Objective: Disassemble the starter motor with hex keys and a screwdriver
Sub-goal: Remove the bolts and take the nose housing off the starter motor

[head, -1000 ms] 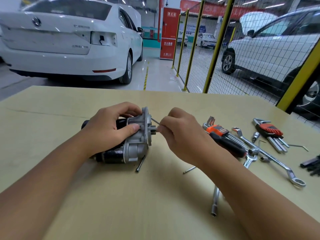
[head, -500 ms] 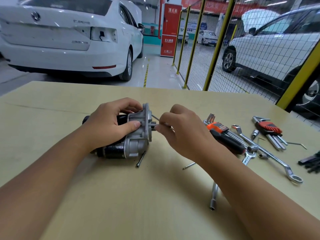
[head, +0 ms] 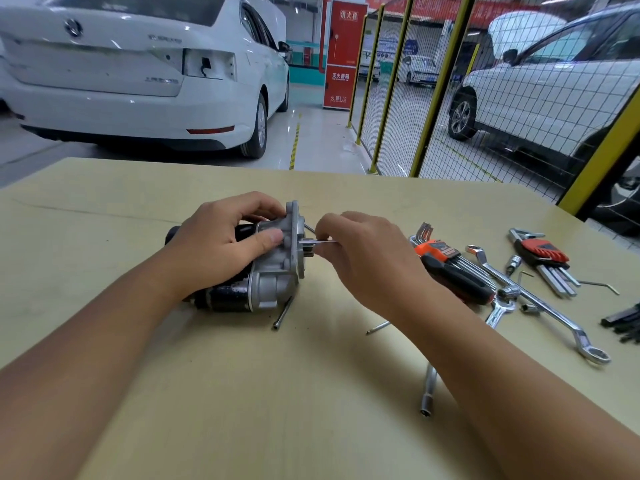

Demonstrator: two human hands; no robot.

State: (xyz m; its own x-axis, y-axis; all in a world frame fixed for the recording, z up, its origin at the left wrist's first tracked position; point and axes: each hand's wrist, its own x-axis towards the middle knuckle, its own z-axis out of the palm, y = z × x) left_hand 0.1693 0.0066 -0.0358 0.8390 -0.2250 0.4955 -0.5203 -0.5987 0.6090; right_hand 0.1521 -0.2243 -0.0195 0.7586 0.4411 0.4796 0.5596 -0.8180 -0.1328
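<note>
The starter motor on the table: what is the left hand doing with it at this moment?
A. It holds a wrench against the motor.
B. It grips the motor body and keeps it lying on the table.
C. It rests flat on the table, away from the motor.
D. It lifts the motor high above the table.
B: the left hand is wrapped over the starter motor, which lies on the table, while the right hand holds a thin hex key at its end face.

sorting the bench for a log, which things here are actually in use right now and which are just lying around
In use:
starter motor, gripped by left hand
hex key, pinched by right hand

Lying about:
long bolt
orange hex key set
red hex key set
screwdriver
ring spanner
socket wrench
</note>
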